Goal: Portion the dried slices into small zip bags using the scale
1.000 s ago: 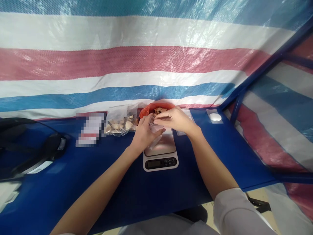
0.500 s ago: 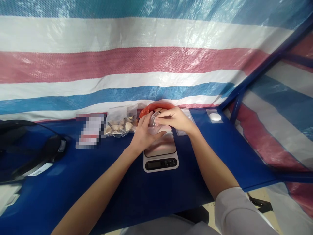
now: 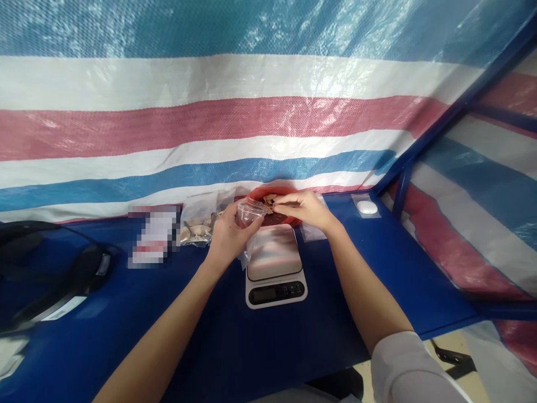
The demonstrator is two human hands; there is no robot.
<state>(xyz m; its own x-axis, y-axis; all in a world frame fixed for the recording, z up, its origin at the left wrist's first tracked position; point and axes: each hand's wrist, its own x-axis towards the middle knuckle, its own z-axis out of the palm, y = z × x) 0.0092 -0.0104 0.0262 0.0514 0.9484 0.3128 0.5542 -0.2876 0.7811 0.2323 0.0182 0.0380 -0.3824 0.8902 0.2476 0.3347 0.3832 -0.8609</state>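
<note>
My left hand (image 3: pixel 230 232) grips a small clear plastic zip bag (image 3: pixel 250 211), its mouth spread between thumb and fingers over the left side of a kitchen scale (image 3: pixel 274 254). Behind the scale lies an orange-red plastic bag (image 3: pixel 296 215), opened, with dried brown pieces (image 3: pixel 269 199) inside. Over that bag, my right hand (image 3: pixel 304 208) has its thumb and fingers closed together at the dried pieces. What sits between those fingertips is too small to make out. The scale has a shiny metal plate and a dark display at its front.
Left of the scale, a clear bag of pale dried slices (image 3: pixel 197 228) lies beside a blurred-out packet (image 3: pixel 153 238). A black strap-like device (image 3: pixel 79 274) is further left. Flat clear bags (image 3: pixel 314 232) and a white oval object (image 3: pixel 366 207) lie right. Striped sheeting (image 3: pixel 210 123) hangs behind.
My hands have parted: the left has drawn the clear bag left and nearer to me, while the right has let go of it and reached into the orange-red bag. The view has tilted slightly upward.
</note>
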